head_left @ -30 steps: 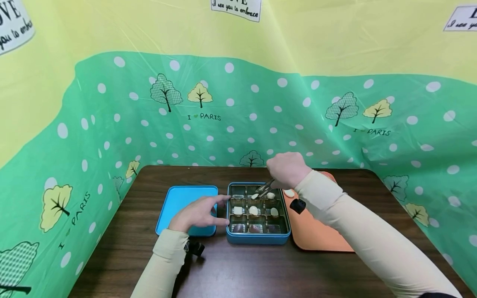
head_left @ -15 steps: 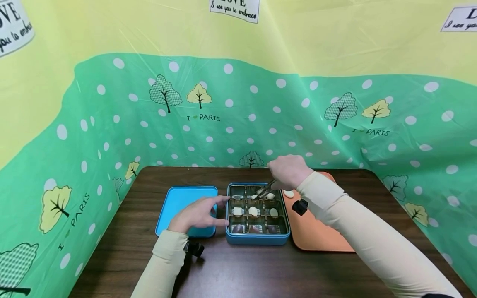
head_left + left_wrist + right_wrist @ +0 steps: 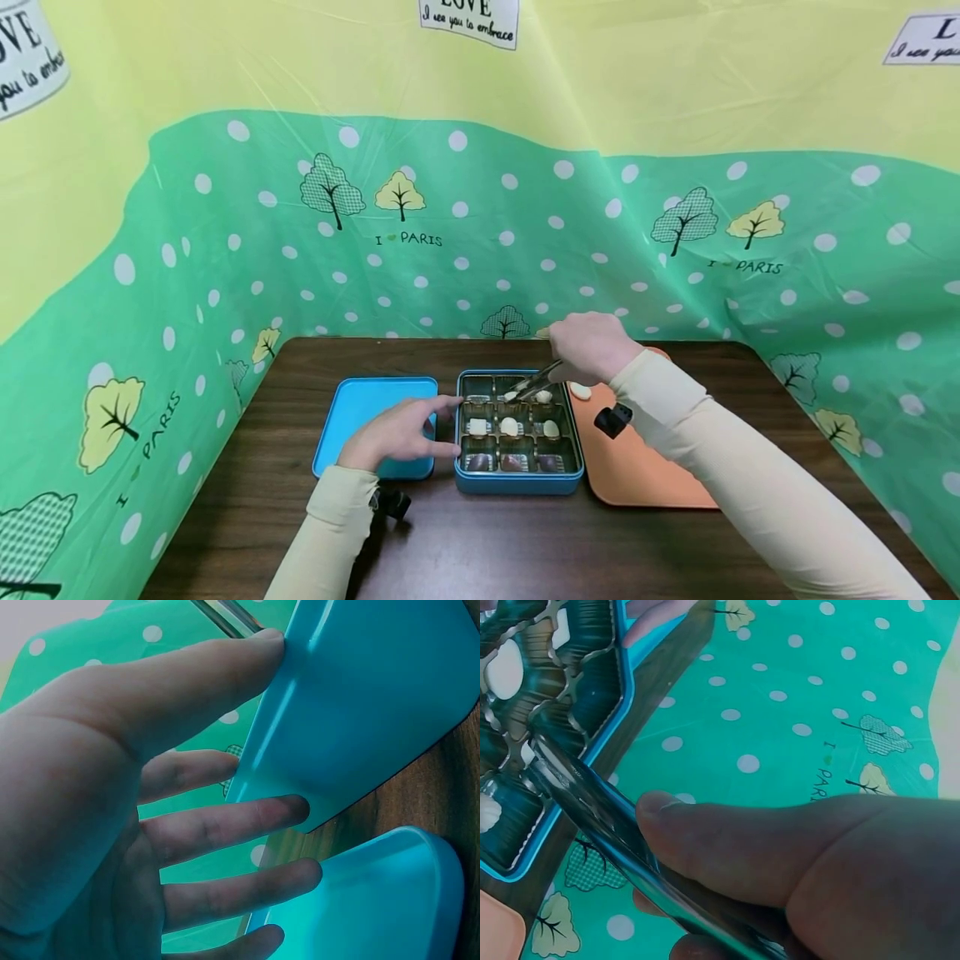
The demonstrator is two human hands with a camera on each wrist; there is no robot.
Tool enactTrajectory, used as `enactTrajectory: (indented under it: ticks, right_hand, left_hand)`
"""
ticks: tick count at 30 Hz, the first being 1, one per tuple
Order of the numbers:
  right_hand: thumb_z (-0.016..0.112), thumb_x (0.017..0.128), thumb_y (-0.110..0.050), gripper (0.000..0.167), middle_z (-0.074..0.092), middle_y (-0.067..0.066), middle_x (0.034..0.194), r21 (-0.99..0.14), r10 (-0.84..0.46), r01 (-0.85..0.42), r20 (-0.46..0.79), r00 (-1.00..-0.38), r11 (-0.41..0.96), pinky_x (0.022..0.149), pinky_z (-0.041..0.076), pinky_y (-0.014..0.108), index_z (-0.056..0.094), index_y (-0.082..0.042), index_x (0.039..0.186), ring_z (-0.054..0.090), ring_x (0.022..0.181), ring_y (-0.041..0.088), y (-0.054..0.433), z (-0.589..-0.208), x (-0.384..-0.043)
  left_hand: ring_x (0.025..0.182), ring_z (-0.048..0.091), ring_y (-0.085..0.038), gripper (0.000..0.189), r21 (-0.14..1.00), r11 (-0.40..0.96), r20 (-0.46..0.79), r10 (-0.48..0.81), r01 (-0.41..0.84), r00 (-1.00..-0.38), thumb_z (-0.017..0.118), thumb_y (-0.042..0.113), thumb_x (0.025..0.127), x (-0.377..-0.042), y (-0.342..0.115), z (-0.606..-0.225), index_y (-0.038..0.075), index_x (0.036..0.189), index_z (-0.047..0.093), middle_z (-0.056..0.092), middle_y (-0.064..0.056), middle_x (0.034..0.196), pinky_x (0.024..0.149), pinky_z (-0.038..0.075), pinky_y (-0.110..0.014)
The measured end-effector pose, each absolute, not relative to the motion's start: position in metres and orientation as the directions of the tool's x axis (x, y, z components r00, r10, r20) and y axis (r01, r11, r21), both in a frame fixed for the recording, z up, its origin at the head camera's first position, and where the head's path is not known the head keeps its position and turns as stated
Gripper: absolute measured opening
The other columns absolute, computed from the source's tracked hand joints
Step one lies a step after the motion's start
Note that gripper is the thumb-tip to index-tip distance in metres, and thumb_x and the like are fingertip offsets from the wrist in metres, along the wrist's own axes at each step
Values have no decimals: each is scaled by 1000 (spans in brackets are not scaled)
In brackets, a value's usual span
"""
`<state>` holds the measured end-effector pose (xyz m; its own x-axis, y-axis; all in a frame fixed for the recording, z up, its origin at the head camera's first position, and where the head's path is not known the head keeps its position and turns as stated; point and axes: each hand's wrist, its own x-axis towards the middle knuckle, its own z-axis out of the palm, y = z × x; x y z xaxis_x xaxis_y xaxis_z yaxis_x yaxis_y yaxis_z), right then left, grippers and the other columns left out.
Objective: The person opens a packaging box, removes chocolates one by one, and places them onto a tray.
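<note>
A blue tin box [image 3: 519,484] with a dark compartmented insert stands mid-table. My left hand [image 3: 393,429] touches its left side, thumb and fingers extended and spread; the left wrist view shows the thumb on the rim of the box [image 3: 367,705]. My right hand [image 3: 596,346] grips metal tongs [image 3: 537,383], slanting down into the back-middle compartment. At their tips is a small white piece [image 3: 528,754], mostly hidden. Pale pieces sit in the middle row, including a round one [image 3: 509,427], and another whitish piece [image 3: 543,397] at back right. The front row holds dark purplish bottoms, contents unclear.
A blue lid [image 3: 375,400] lies left of the box, partly under my left hand. To the right is an orange board [image 3: 645,467], with a white oval piece [image 3: 581,391] near its back-left edge. Green patterned cloth [image 3: 465,233] hangs behind the brown table [image 3: 480,550].
The right hand has shifted slightly right, with the tongs still inside the back-middle compartment. The left hand stays at the box's side.
</note>
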<state>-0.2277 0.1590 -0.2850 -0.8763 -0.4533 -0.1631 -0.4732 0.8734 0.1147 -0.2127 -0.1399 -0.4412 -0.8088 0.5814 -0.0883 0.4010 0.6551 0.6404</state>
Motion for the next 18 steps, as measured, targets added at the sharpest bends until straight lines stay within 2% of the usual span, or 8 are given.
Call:
enactTrajectory:
  ticks: [2,5,9,12,18]
  right_hand:
    - [85,89,-34,60,23,-7,53,100,-462,-478,-147,-874,872,49,24,28,36,-21,57,28,47,10,161,-284,-227]
    - [85,89,-35,47,35,-9,54,81,-462,-474,-133,-877,877,51,28,27,48,-21,64,37,49,10,166,-283,-224]
    - [83,91,-36,36,43,-9,53,48,-445,-456,-141,-884,889,49,27,28,65,-21,65,39,48,10,174,-279,-221]
    - [81,93,-36,44,37,-9,48,20,-439,-446,-144,-887,895,47,22,27,65,-23,55,32,46,10,181,-277,-220]
    - [82,92,-35,37,39,-11,52,-66,-462,-457,-88,-883,887,49,26,27,69,-26,58,38,49,11,200,-275,-217]
  left_hand:
    - [117,62,-28,79,642,653,-87,583,402,-807,81,42,92,-213,-140,-441,14,158,48,67,-8,129,99,52,-54]
    - [117,63,-28,79,645,646,-82,589,408,-804,82,42,92,-213,-140,-442,13,158,48,67,-8,129,100,52,-54]
    - [117,63,-27,79,648,640,-75,593,413,-802,82,41,92,-212,-140,-444,13,158,48,67,-8,129,99,52,-54]
    - [117,63,-27,79,646,644,-75,588,410,-805,82,41,92,-212,-141,-444,14,158,48,67,-8,129,99,52,-53]
    - [119,62,-27,79,637,660,-85,573,398,-815,81,43,92,-212,-141,-444,16,158,48,67,-7,131,100,52,-53]
